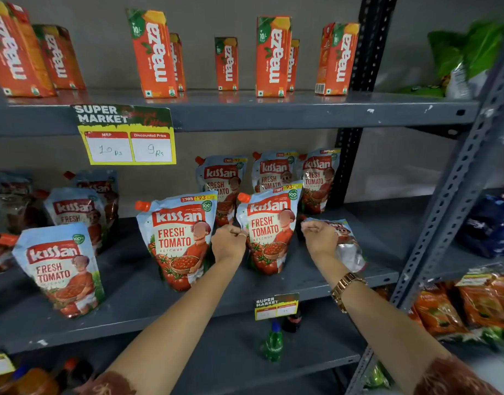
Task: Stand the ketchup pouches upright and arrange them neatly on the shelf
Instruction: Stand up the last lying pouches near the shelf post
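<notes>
Several blue-and-red Kissan ketchup pouches stand on the grey middle shelf (pixel 316 283). One upright pouch (pixel 269 232) stands at the front centre, and my left hand (pixel 228 242) grips its left edge. Another upright pouch (pixel 178 238) stands just left of that hand. At the right, a pouch (pixel 349 246) lies flat on the shelf, its top toward the back. My right hand (pixel 319 238) is closed on this lying pouch near its top. Three pouches stand behind, among them one (pixel 317 178) at the back right. More pouches stand at the left, with one (pixel 61 269) in front.
Orange Maaza juice cartons (pixel 153 52) line the upper shelf, with a yellow price tag (pixel 128 135) hanging from its edge. A perforated grey upright (pixel 444 212) bounds the shelf on the right. Bottles (pixel 273 340) stand on the lower shelf. Orange snack packets (pixel 458 306) fill the neighbouring rack.
</notes>
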Action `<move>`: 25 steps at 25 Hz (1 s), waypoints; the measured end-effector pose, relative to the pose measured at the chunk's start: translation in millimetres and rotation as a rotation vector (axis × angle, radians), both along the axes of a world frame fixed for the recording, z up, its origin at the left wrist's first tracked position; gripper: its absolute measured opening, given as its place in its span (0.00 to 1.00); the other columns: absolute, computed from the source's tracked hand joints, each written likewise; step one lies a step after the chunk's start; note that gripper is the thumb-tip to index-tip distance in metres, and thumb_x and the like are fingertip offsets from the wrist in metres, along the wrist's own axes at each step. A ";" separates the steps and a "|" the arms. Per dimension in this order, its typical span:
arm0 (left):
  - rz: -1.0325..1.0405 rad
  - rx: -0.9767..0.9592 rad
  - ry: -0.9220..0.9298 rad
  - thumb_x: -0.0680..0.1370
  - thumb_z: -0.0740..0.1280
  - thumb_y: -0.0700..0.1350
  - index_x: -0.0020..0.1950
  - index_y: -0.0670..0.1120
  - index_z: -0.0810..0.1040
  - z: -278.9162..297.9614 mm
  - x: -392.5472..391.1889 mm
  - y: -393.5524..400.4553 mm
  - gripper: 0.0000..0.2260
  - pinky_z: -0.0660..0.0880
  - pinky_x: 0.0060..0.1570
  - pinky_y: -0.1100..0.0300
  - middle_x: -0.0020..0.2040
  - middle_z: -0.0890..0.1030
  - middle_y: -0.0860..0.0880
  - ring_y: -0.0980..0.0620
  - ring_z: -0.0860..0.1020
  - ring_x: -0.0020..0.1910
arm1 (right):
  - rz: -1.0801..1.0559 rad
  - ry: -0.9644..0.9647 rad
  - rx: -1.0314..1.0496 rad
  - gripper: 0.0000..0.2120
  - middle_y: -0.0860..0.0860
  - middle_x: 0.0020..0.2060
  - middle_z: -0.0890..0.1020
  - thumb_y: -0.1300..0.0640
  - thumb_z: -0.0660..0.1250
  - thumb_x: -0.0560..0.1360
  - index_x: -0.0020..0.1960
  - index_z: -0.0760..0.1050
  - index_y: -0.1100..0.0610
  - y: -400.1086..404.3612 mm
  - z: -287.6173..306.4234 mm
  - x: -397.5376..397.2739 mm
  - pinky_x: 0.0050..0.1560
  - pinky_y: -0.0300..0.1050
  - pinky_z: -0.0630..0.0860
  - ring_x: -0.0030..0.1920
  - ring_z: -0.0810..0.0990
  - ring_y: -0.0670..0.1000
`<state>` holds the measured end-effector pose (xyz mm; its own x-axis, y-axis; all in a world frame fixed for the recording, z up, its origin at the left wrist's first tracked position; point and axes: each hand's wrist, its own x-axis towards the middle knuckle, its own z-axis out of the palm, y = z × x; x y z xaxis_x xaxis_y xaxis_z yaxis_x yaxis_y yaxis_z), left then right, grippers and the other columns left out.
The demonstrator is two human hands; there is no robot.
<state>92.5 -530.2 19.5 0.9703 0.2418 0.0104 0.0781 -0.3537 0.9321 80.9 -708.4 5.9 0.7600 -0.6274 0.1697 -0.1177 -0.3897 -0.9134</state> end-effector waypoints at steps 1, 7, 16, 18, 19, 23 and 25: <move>0.004 0.011 -0.005 0.75 0.68 0.42 0.47 0.38 0.82 0.2 -3.1 0.8 0.08 0.75 0.48 0.55 0.50 0.84 0.41 0.43 0.80 0.52 | -0.031 -0.015 0.022 0.09 0.60 0.49 0.84 0.68 0.63 0.73 0.47 0.82 0.64 -3.3 0.0 -3.6 0.50 0.40 0.72 0.53 0.81 0.60; 0.046 -0.007 -0.033 0.76 0.65 0.39 0.48 0.39 0.82 -4.1 -13.7 -3.0 0.06 0.74 0.44 0.57 0.50 0.84 0.42 0.43 0.81 0.51 | -0.262 -0.040 0.016 0.13 0.60 0.47 0.85 0.68 0.60 0.71 0.44 0.82 0.59 -26.0 7.9 -28.8 0.53 0.50 0.79 0.50 0.82 0.60; -0.105 -0.048 -0.055 0.74 0.66 0.36 0.46 0.39 0.82 -16.5 -22.4 -26.8 0.05 0.81 0.50 0.50 0.51 0.84 0.40 0.43 0.82 0.50 | -0.248 0.020 -0.020 0.13 0.63 0.51 0.83 0.69 0.61 0.72 0.53 0.79 0.64 -61.8 0.4 -32.2 0.56 0.50 0.75 0.54 0.80 0.62; -0.119 -0.064 -0.070 0.74 0.66 0.38 0.44 0.42 0.81 -13.3 -20.9 -42.1 0.04 0.81 0.51 0.50 0.51 0.84 0.41 0.44 0.82 0.50 | -0.210 0.048 -0.024 0.12 0.63 0.52 0.83 0.68 0.61 0.73 0.53 0.79 0.65 -69.7 -0.6 -25.7 0.56 0.51 0.75 0.55 0.79 0.62; -0.131 -0.072 -0.079 0.74 0.66 0.38 0.42 0.43 0.80 -14.0 -19.7 -50.2 0.04 0.80 0.52 0.49 0.50 0.84 0.41 0.43 0.82 0.50 | -0.190 0.068 -0.022 0.11 0.62 0.52 0.83 0.67 0.62 0.73 0.53 0.79 0.64 -74.3 -1.8 -22.4 0.56 0.51 0.75 0.55 0.79 0.62; -0.180 -0.038 -0.106 0.75 0.65 0.41 0.45 0.41 0.81 -15.9 -18.6 -97.8 0.06 0.80 0.50 0.47 0.46 0.84 0.40 0.42 0.82 0.46 | -0.146 0.155 0.049 0.12 0.62 0.55 0.82 0.63 0.63 0.74 0.55 0.79 0.63 -109.6 -4.9 -10.1 0.58 0.51 0.76 0.57 0.79 0.62; -0.217 -0.010 -0.062 0.75 0.66 0.42 0.49 0.41 0.80 -19.0 -13.2 -121.4 0.07 0.80 0.51 0.47 0.47 0.84 0.40 0.41 0.82 0.47 | -0.143 0.198 0.111 0.12 0.63 0.56 0.81 0.63 0.61 0.75 0.55 0.78 0.65 -125.9 -8.6 -6.4 0.58 0.50 0.74 0.58 0.78 0.63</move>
